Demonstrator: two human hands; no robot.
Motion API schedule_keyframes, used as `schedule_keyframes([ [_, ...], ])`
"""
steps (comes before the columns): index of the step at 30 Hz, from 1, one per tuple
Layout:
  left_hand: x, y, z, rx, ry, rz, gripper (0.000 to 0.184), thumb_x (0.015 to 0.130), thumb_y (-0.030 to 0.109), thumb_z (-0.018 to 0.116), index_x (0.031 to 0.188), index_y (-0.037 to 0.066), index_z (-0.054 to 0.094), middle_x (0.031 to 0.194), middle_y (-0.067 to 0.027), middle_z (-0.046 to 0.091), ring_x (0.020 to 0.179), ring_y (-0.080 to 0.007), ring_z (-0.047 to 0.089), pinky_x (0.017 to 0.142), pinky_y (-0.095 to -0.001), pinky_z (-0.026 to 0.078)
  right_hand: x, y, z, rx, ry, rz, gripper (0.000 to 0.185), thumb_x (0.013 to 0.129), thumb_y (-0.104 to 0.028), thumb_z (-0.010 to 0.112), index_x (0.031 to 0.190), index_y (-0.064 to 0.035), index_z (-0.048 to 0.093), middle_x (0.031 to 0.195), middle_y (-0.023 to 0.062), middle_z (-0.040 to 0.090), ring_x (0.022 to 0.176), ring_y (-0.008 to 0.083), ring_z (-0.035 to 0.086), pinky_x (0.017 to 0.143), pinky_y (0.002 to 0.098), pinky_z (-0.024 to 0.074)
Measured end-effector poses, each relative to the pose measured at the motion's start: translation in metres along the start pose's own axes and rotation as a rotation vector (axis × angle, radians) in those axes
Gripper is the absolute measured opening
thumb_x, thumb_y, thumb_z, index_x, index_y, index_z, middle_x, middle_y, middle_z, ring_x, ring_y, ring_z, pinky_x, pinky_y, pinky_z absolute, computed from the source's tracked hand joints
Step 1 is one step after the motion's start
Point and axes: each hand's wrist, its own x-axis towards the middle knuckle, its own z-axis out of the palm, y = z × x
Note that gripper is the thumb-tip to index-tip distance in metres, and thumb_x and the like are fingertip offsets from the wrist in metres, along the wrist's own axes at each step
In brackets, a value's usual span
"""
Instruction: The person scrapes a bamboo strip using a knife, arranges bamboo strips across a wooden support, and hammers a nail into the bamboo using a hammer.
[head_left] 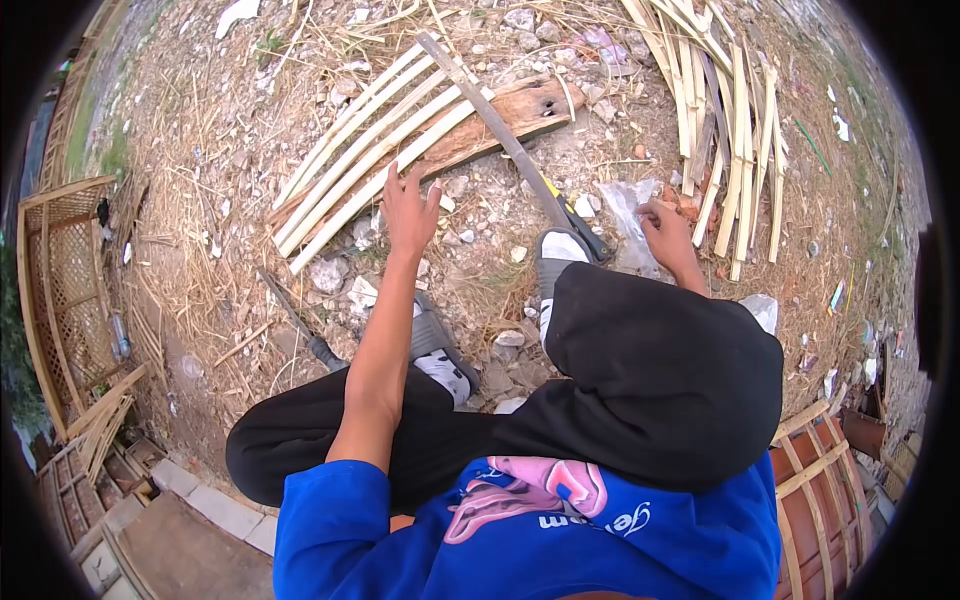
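Note:
My left hand [408,212] has its fingers spread, with the fingertips at the edge of the nearest pale wooden strip [345,218]. Several such strips lie side by side across a weathered wooden beam [500,122]. My right hand [670,240] is beside a crumpled clear plastic bag [628,212]; its fingers are curled together, and what they hold, if anything, is hidden. Between my hands a hand saw [510,140] rests slantwise, its blade over the beam and its black and yellow handle [585,228] by my foot.
A bundle of split strips [735,150] lies at the upper right. A long blade with a dark handle [322,350] lies by my left knee. Stones and straw cover the ground. A lattice panel [70,290] stands at far left, a slatted frame [820,490] at lower right.

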Motion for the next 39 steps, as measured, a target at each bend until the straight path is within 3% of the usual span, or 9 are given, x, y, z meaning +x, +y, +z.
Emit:
schedule_keyframes([
  [4, -0.015, 0.007, 0.006, -0.082, 0.048, 0.042, 0.04, 0.091, 0.03, 0.064, 0.124, 0.009, 0.06, 0.147, -0.0284, 0.034, 0.133, -0.046, 0.038, 0.106, -0.054, 0.034, -0.004, -0.032, -0.006, 0.117, 0.074, 0.023, 0.025, 0.084, -0.011, 0.061, 0.107, -0.0043, 0.067, 0.086, 0.0148, 0.069, 0.082, 0.0218, 0.068, 0.073, 0.0385, 0.0524],
  [8, -0.017, 0.02, -0.001, -0.175, 0.008, 0.045, 0.037, 0.09, 0.026, 0.066, 0.122, 0.008, 0.06, 0.143, -0.0282, 0.039, 0.131, -0.0461, 0.041, 0.106, -0.0498, 0.036, 0.002, -0.045, -0.013, -0.021, -0.502, 0.291, 0.03, 0.087, -0.018, 0.056, 0.113, -0.0083, 0.068, 0.091, 0.0185, 0.071, 0.076, 0.0246, 0.07, 0.07, 0.0403, 0.0542],
  [9, -0.016, 0.021, -0.003, -0.193, -0.003, 0.08, 0.038, 0.09, 0.026, 0.066, 0.123, 0.008, 0.06, 0.142, -0.0267, 0.041, 0.13, -0.0446, 0.042, 0.106, -0.048, 0.038, -0.003, 0.004, 0.014, -0.469, -0.23, -0.171, 0.03, 0.088, -0.023, 0.056, 0.112, -0.01, 0.069, 0.089, 0.0187, 0.071, 0.076, 0.0316, 0.07, 0.071, 0.0434, 0.0551],
  [16, 0.055, 0.034, -0.139, 0.12, -0.732, 0.324, 0.037, 0.097, 0.028, 0.057, 0.128, 0.01, 0.057, 0.129, -0.0153, 0.06, 0.117, -0.0334, 0.058, 0.1, -0.0411, 0.045, 0.0, 0.014, -0.008, -0.661, -0.178, -0.007, 0.027, 0.086, -0.03, 0.067, 0.11, -0.0198, 0.072, 0.085, 0.0154, 0.07, 0.081, 0.0344, 0.068, 0.071, 0.0466, 0.055],
  [20, 0.079, 0.009, -0.299, 0.509, -0.509, 0.33, 0.036, 0.098, 0.032, 0.054, 0.127, 0.009, 0.058, 0.122, -0.0145, 0.064, 0.108, -0.0301, 0.063, 0.093, -0.0424, 0.05, -0.003, 0.015, 0.004, -0.707, -0.183, 0.022, 0.027, 0.081, -0.03, 0.072, 0.105, -0.0187, 0.073, 0.083, 0.0174, 0.07, 0.081, 0.0347, 0.068, 0.071, 0.0466, 0.055],
  [25, -0.051, -0.047, -0.453, 0.358, 0.101, -0.243, 0.033, 0.101, 0.033, 0.054, 0.104, 0.001, 0.061, 0.08, -0.0023, 0.056, 0.072, -0.0111, 0.05, 0.067, -0.0271, 0.042, -0.005, 0.014, 0.012, -0.593, -0.11, -0.004, 0.026, 0.081, -0.03, 0.071, 0.098, -0.0103, 0.071, 0.083, 0.0191, 0.07, 0.078, 0.0379, 0.068, 0.072, 0.0477, 0.0547],
  [30, -0.207, -0.08, -0.292, -0.027, 0.012, -0.673, 0.033, 0.101, 0.032, 0.054, 0.105, 0.001, 0.061, 0.081, -0.0032, 0.057, 0.073, -0.0123, 0.052, 0.068, -0.0278, 0.043, 0.002, 0.011, 0.021, -0.627, -0.126, 0.079, 0.026, 0.079, -0.032, 0.071, 0.093, -0.0098, 0.071, 0.082, 0.0188, 0.069, 0.08, 0.0378, 0.068, 0.071, 0.0471, 0.0545],
  [36, -0.177, -0.012, -0.063, -0.442, -0.237, -0.721, 0.032, 0.1, 0.032, 0.054, 0.106, 0.001, 0.061, 0.083, -0.0043, 0.058, 0.076, -0.0137, 0.053, 0.07, -0.0287, 0.044, 0.016, 0.044, 0.012, -0.308, -0.118, 0.133, 0.03, 0.077, -0.03, 0.071, 0.092, -0.0044, 0.074, 0.085, 0.0227, 0.069, 0.084, 0.041, 0.067, 0.077, 0.0487, 0.0529],
  [39, -0.159, -0.004, -0.044, -0.463, -0.229, -0.707, 0.032, 0.1, 0.032, 0.054, 0.107, 0.001, 0.061, 0.084, -0.0049, 0.059, 0.077, -0.0144, 0.054, 0.07, -0.0292, 0.044, 0.023, 0.061, 0.012, -0.09, -0.123, 0.177, 0.026, 0.079, -0.023, 0.07, 0.084, 0.0023, 0.072, 0.076, 0.0152, 0.07, 0.069, 0.0274, 0.066, 0.067, 0.0375, 0.0503],
])
